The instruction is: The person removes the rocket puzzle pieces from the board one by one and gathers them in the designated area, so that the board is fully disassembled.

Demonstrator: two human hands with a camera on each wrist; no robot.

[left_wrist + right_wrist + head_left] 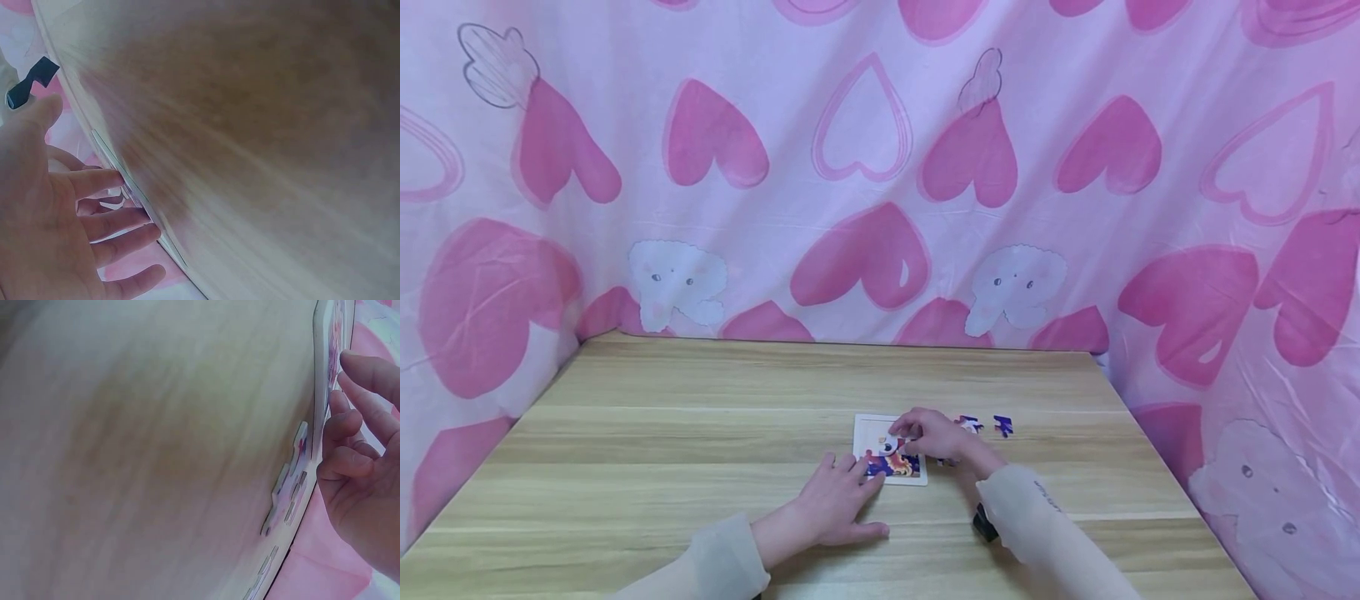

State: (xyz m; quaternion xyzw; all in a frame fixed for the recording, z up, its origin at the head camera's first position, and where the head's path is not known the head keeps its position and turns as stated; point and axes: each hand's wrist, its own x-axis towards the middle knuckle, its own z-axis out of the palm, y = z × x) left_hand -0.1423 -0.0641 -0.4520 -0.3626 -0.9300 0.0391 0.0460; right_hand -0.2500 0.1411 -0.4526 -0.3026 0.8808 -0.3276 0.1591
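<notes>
A square jigsaw puzzle with a pale tray lies on the table, its lower part filled with a purple and orange picture. My left hand rests at the tray's lower left, fingers spread and fingertips touching its edge. In the left wrist view, those fingers reach the thin tray edge. My right hand is over the tray's right side. Its thumb and index finger pinch a whitish puzzle piece at the picture's upper edge; the fingers partly hide it. The other right fingers are curled.
Several loose puzzle pieces lie right of the tray, among them a purple one and one behind the right wrist. The wooden table meets a pink heart-patterned curtain at its back and sides. A black strap is by the right sleeve.
</notes>
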